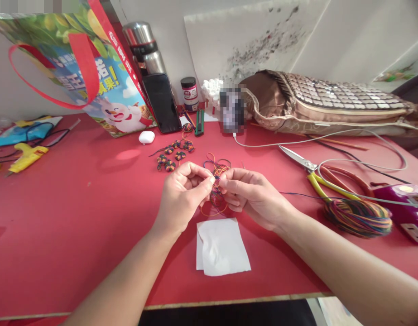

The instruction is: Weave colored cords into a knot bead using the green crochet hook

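Note:
Multicoloured cord [216, 195] runs between my two hands, bunched in loose loops above the table. My left hand [191, 185] pinches a small knotted part of it between thumb and forefinger. From the other side, my right hand [245, 189] pinches the same cord close by, fingertips nearly touching those of the left. The exact knot is mostly hidden by the fingers. Just beyond my left hand lie several small round knotted pieces [170, 165] in the same dark and orange colours. A folded white tissue [223, 249] lies flat on the near side of my hands.
On the right are scissors [309, 166], a coil of multicoloured cord [360, 218] and a purple power socket [410, 213]. Behind stand a black phone [162, 104], a jar [189, 94], a green cutter [199, 123] and a sequined bag [334, 97]. A yellow glue gun [28, 157] lies left.

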A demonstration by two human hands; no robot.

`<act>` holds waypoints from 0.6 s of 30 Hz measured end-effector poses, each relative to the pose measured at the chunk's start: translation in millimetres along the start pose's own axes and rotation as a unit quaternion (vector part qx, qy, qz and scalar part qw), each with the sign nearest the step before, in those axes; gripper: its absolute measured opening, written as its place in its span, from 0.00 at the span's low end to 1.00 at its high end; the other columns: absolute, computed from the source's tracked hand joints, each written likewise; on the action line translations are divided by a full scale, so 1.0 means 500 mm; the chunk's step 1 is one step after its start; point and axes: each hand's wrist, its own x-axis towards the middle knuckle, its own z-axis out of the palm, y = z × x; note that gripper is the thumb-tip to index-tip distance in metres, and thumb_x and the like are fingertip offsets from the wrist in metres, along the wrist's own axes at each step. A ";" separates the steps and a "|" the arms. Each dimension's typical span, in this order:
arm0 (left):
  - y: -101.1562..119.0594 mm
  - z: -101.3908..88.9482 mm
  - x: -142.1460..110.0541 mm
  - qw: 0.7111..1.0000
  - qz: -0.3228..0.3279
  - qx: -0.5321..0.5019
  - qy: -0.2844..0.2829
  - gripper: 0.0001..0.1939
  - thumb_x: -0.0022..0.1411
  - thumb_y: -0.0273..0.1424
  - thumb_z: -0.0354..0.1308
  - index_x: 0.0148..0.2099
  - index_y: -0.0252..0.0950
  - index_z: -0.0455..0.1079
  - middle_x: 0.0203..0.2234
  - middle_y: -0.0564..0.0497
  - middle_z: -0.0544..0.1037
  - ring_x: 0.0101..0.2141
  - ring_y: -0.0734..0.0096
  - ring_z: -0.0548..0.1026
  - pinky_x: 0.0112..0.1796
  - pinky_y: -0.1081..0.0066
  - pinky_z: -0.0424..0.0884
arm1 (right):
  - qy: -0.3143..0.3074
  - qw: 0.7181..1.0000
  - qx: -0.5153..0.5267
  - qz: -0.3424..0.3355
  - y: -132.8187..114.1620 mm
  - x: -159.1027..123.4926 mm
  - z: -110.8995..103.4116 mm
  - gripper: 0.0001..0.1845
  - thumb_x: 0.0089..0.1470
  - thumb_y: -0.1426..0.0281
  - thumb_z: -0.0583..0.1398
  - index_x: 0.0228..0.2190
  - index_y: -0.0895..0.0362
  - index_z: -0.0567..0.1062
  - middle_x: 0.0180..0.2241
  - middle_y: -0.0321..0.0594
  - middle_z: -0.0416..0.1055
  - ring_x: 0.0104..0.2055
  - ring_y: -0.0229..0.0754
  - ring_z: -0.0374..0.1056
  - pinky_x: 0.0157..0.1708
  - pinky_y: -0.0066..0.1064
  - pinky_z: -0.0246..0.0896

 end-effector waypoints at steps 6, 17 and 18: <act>0.002 -0.003 0.001 1.000 -0.015 -0.004 -0.004 0.05 0.55 0.29 0.71 0.34 0.36 0.77 0.20 0.57 0.73 0.19 0.80 0.68 0.21 0.77 0.67 | 0.010 1.000 -0.011 -0.014 0.001 0.002 0.002 0.22 0.43 0.59 0.79 0.25 0.57 0.75 0.18 0.29 0.63 0.20 0.30 0.54 0.20 0.27 0.48; -0.005 -0.007 -0.002 1.000 -0.004 0.019 -0.018 0.03 0.60 0.31 0.69 0.37 0.38 0.81 0.21 0.55 0.75 0.20 0.78 0.69 0.22 0.76 0.68 | 0.023 0.999 0.001 -0.023 0.002 0.004 0.003 0.20 0.43 0.61 0.79 0.27 0.58 0.77 0.19 0.29 0.64 0.20 0.30 0.55 0.20 0.27 0.48; -0.004 -0.007 -0.002 1.000 -0.004 0.020 -0.017 0.03 0.60 0.31 0.69 0.36 0.38 0.81 0.20 0.56 0.75 0.20 0.78 0.69 0.22 0.76 0.67 | 0.023 0.999 0.000 -0.025 0.002 0.005 0.002 0.20 0.43 0.61 0.79 0.27 0.58 0.78 0.19 0.29 0.64 0.20 0.30 0.55 0.20 0.27 0.49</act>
